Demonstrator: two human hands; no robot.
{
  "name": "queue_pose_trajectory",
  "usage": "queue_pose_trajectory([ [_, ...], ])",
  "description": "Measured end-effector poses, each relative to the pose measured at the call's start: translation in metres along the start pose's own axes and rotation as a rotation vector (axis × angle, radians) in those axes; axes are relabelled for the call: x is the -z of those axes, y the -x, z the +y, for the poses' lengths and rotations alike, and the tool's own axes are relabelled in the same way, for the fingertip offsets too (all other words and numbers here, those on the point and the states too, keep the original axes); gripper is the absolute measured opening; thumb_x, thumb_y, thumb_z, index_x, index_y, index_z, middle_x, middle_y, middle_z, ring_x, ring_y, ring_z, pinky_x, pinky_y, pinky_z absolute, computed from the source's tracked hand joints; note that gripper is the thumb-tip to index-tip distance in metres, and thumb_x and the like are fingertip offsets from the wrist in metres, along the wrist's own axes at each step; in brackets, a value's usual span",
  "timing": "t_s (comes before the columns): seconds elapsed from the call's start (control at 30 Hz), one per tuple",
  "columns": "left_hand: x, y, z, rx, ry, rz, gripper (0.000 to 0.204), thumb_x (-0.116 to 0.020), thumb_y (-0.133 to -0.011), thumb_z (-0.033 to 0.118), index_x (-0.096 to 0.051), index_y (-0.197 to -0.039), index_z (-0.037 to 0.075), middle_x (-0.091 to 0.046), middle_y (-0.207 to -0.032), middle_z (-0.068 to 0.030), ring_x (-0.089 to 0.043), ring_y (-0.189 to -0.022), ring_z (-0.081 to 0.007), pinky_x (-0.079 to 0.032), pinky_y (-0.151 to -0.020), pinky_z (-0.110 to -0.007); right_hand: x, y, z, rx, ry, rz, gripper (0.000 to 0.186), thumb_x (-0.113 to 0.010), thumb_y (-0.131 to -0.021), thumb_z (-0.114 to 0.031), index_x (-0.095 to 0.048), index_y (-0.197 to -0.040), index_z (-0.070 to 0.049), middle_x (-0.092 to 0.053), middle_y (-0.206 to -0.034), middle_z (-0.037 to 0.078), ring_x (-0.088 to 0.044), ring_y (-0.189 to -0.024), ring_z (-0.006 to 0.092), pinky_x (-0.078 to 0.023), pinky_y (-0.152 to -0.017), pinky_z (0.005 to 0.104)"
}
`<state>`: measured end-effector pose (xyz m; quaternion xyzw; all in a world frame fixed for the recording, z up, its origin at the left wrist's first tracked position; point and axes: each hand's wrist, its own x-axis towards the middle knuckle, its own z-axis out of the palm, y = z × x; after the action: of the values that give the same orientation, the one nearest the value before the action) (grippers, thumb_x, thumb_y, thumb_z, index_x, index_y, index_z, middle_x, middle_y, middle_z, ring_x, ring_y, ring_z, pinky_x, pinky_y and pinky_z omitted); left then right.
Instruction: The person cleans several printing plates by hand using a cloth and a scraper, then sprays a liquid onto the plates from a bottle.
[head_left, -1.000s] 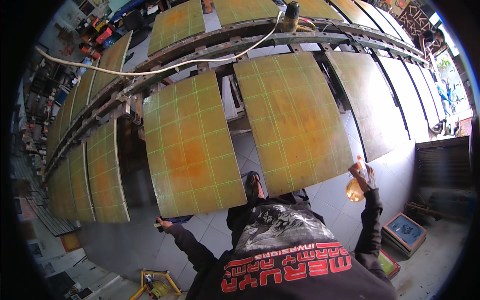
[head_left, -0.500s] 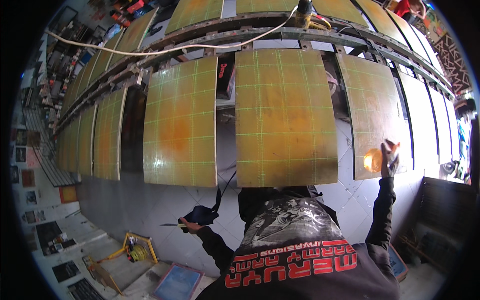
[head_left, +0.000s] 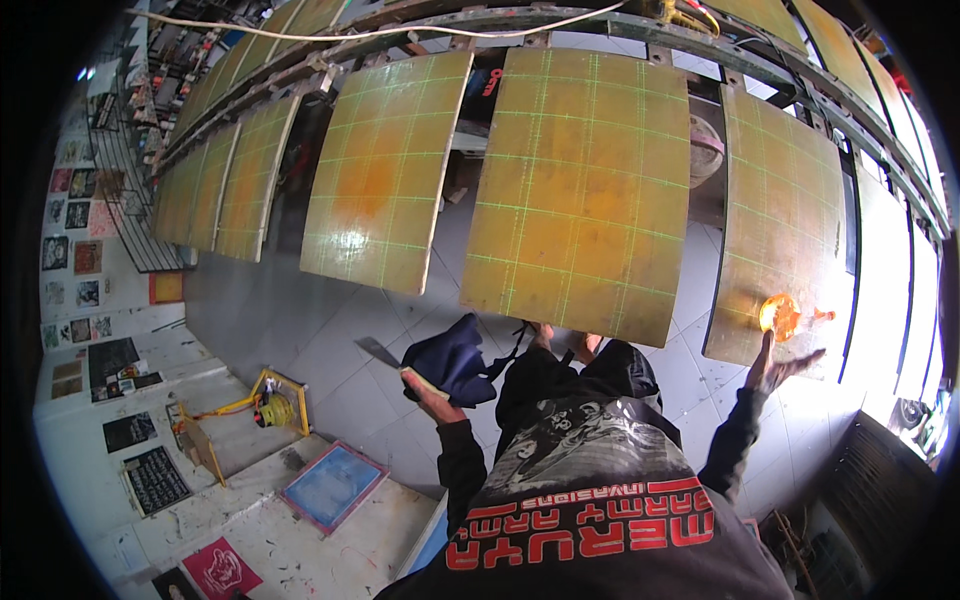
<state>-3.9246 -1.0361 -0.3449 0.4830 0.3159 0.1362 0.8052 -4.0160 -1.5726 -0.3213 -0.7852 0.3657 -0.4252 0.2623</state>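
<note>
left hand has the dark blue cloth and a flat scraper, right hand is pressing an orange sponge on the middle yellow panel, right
Not quite. The head view shows the right hand with the orange sponge at the right-hand yellow panel, not the middle one. The left hand does hold the dark blue cloth and flat scraper.

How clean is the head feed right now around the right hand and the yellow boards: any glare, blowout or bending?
Head view: the right hand reaches to an orange tub that glows against the rightmost gridded board; the panels beyond it are blown out white; a glare patch sits low on the left-centre board; the fisheye bends the overhead rail; the left hand, holding a dark cloth, stays sharp.
</note>
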Motion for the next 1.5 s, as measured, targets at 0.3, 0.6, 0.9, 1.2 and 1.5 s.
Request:
queue_pose_trajectory([
  [0.3,-0.117,0.085,0.012,-0.089,-0.079,-0.401,0.063,-0.026,-0.096,0.053,-0.028,-0.138,0.007,-0.04,-0.135,-0.0105,-0.042,-0.124,-0.0248,-0.035,-0.104,-0.039,-0.032,0.075,-0.205,0.093,-0.492,-0.665,0.033,-0.063,-0.075,0.001,-0.055,-0.107,0.002,-0.062,-0.103,0.015,-0.058,-0.091,0.0214,-0.046,-0.077,0.0329],
  [0.6,-0.081,0.077,-0.019,-0.207,-0.206,-0.125,0.059,-0.025,-0.098,0.04,-0.017,-0.145,0.005,-0.011,-0.153,-0.0087,-0.014,-0.14,-0.0218,-0.013,-0.115,-0.038,-0.087,0.166,-0.274,0.283,-0.596,-1.407,0.042,-0.063,-0.085,-0.034,-0.051,-0.11,-0.002,-0.059,-0.08,0.015,-0.062,-0.073,0.0279,-0.049,-0.068,0.0359],
  [0.9,-0.019,0.015,-0.018,-0.31,-0.41,-0.533,0.075,-0.027,-0.096,0.054,-0.007,-0.146,0.002,0.001,-0.154,-0.0098,0.0,-0.142,-0.0206,-0.003,-0.115,-0.037,-0.114,0.214,-0.308,0.274,-0.48,-1.264,0.044,-0.06,-0.086,-0.032,-0.046,-0.114,-0.002,-0.059,-0.088,0.017,-0.06,-0.076,0.0377,-0.047,-0.068,0.045],
  [1.2,-0.035,-0.038,0.033,0.137,-0.403,-0.599,0.059,-0.035,-0.099,0.038,-0.027,-0.14,-0.004,-0.026,-0.147,-0.0132,-0.022,-0.137,-0.0198,-0.018,-0.112,-0.033,-0.137,0.248,-0.318,0.09,-0.6,-1.219,0.033,-0.062,-0.085,-0.021,-0.052,-0.106,0.002,-0.061,-0.083,0.02,-0.061,-0.073,0.0363,-0.048,-0.065,0.0406],
  [1.5,-0.06,-0.066,0.046,0.405,-0.242,-0.572,0.052,-0.034,-0.098,0.035,-0.03,-0.141,0.006,-0.035,-0.142,-0.0099,-0.033,-0.13,-0.0213,-0.027,-0.108,-0.036,-0.132,0.243,-0.315,-0.699,-0.895,-1.231,0.03,-0.054,-0.091,-0.021,-0.051,-0.111,0.003,-0.063,-0.094,0.013,-0.062,-0.082,0.0181,-0.05,-0.071,0.0301],
])
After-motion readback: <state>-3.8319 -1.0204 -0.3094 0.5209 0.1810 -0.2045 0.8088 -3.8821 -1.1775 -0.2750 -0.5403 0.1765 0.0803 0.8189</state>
